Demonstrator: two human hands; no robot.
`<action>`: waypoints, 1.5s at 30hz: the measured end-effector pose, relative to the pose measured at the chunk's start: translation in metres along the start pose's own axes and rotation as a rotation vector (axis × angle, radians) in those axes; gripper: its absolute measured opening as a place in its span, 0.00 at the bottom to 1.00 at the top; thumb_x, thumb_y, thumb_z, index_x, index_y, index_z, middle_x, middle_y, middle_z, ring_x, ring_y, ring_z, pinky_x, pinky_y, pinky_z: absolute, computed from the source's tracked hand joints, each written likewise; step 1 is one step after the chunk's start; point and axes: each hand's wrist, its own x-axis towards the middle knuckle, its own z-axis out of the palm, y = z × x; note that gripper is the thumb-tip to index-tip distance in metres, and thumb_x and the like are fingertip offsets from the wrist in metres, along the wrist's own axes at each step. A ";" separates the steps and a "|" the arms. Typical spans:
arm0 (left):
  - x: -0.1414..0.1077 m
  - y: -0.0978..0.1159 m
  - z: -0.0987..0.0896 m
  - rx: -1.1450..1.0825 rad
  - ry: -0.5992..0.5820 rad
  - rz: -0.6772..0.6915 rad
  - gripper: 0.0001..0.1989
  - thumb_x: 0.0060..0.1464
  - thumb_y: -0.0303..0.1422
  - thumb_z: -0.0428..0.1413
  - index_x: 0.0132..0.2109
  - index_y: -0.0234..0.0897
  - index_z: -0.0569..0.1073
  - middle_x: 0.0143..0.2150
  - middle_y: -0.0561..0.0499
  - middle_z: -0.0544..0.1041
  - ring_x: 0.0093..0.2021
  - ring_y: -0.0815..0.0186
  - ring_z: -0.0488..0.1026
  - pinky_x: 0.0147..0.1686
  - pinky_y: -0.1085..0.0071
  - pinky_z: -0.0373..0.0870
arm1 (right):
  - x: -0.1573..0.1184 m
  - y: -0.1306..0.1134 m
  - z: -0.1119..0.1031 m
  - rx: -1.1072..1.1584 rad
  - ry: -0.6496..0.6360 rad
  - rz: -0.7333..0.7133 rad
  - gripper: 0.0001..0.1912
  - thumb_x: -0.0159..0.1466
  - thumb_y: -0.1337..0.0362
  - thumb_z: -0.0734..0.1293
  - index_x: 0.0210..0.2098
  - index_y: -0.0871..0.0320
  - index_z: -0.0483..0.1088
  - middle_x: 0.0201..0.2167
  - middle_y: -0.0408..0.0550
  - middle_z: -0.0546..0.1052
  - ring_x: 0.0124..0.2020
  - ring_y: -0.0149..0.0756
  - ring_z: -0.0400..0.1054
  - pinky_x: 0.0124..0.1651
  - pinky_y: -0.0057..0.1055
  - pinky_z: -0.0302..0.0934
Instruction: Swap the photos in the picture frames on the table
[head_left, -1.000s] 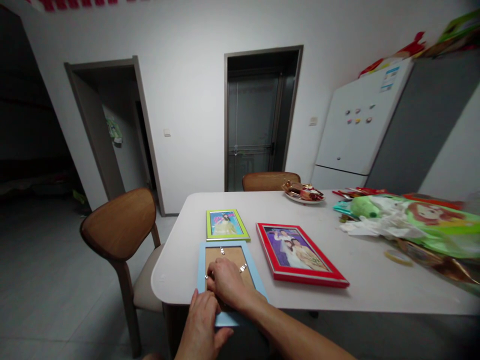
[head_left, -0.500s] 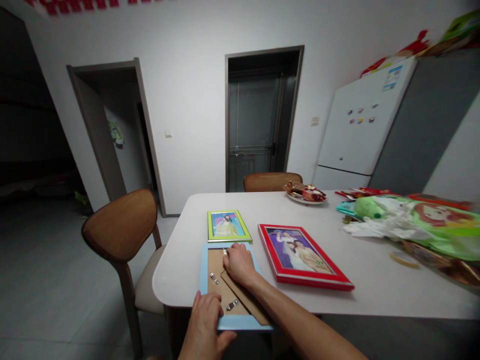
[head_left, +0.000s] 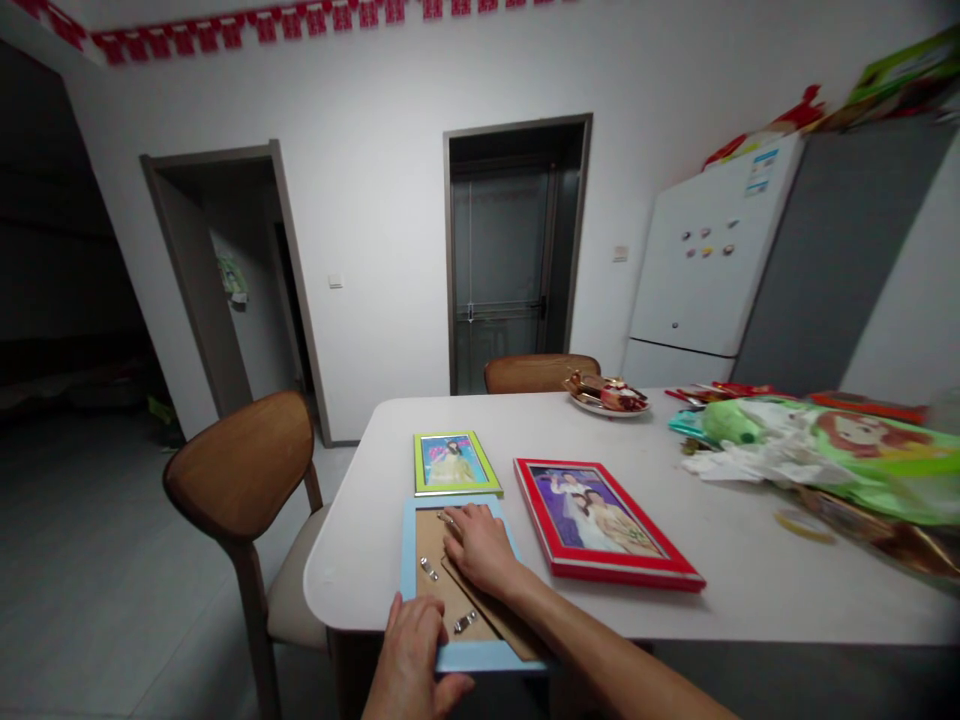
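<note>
A light blue picture frame (head_left: 409, 555) lies face down at the table's near edge, its brown backing board (head_left: 442, 595) showing. Small metal clips (head_left: 428, 568) sit on the board, and a brown stand flap (head_left: 491, 610) lies along it, partly under my right forearm. My left hand (head_left: 412, 645) grips the frame's lower left corner, thumb at the near edge and fingers on top. My right hand (head_left: 480, 545) is over the upper part of the board, its fingers bent down onto the clip near the top edge; that clip is mostly hidden.
Just beyond lies a green picture frame (head_left: 455, 463); to the right is a red picture frame (head_left: 607, 525). A plate of wrapped items (head_left: 609, 393), green bags (head_left: 862, 450) and a tape roll (head_left: 804, 526) are farther right. A wooden chair (head_left: 244, 470) stands at the left.
The view has tilted up slightly, so things appear lower. My right fingers have shifted a little over the top clip. My left hand keeps its place on the frame's corner.
</note>
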 end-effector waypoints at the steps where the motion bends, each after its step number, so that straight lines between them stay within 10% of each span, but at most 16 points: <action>1: 0.002 0.000 0.000 0.001 0.002 0.003 0.15 0.33 0.25 0.58 0.33 0.38 0.65 0.38 0.49 0.70 0.42 0.58 0.67 0.52 0.50 0.49 | -0.006 0.001 -0.004 0.020 -0.003 -0.009 0.18 0.56 0.60 0.59 0.46 0.54 0.64 0.39 0.51 0.68 0.42 0.40 0.58 0.40 0.32 0.49; 6: 0.006 0.004 0.000 -0.005 0.049 -0.019 0.13 0.33 0.24 0.59 0.30 0.38 0.65 0.40 0.49 0.71 0.43 0.58 0.67 0.53 0.51 0.47 | -0.027 0.008 -0.020 0.092 -0.203 -0.044 0.19 0.48 0.58 0.64 0.40 0.56 0.68 0.36 0.49 0.69 0.36 0.36 0.62 0.35 0.27 0.52; 14: 0.011 -0.001 -0.002 -0.338 0.212 -0.129 0.25 0.40 0.28 0.55 0.48 0.34 0.61 0.58 0.39 0.57 0.57 0.56 0.54 0.54 0.56 0.52 | -0.019 0.001 -0.040 0.175 -0.082 -0.022 0.15 0.47 0.64 0.63 0.35 0.59 0.70 0.34 0.50 0.70 0.34 0.34 0.63 0.34 0.24 0.54; 21: 0.035 -0.006 -0.036 -0.923 0.367 -0.321 0.22 0.45 0.34 0.51 0.49 0.36 0.59 0.48 0.46 0.69 0.43 0.61 0.70 0.39 0.66 0.68 | -0.018 -0.026 -0.064 0.310 0.004 -0.137 0.16 0.51 0.61 0.63 0.40 0.57 0.68 0.36 0.48 0.70 0.38 0.34 0.63 0.39 0.26 0.55; 26: 0.023 -0.047 -0.069 -1.078 0.358 -0.478 0.23 0.43 0.30 0.54 0.48 0.38 0.58 0.40 0.50 0.72 0.30 0.66 0.73 0.30 0.70 0.69 | -0.024 0.009 -0.053 0.209 0.007 -0.031 0.18 0.57 0.61 0.58 0.45 0.62 0.65 0.40 0.55 0.69 0.42 0.37 0.63 0.43 0.29 0.54; 35: 0.006 -0.086 -0.085 -0.833 0.330 -0.555 0.19 0.38 0.30 0.57 0.41 0.34 0.64 0.32 0.51 0.74 0.28 0.66 0.72 0.30 0.72 0.68 | -0.033 0.041 -0.028 -0.102 -0.166 0.128 0.21 0.53 0.68 0.59 0.47 0.62 0.61 0.35 0.57 0.71 0.37 0.42 0.66 0.36 0.30 0.55; 45: 0.012 -0.104 -0.072 -0.001 0.258 -0.427 0.23 0.40 0.29 0.52 0.47 0.32 0.64 0.46 0.42 0.69 0.48 0.56 0.65 0.48 0.61 0.59 | -0.022 0.043 -0.031 0.110 -0.128 0.239 0.28 0.48 0.72 0.59 0.50 0.67 0.56 0.37 0.60 0.71 0.38 0.41 0.66 0.37 0.30 0.55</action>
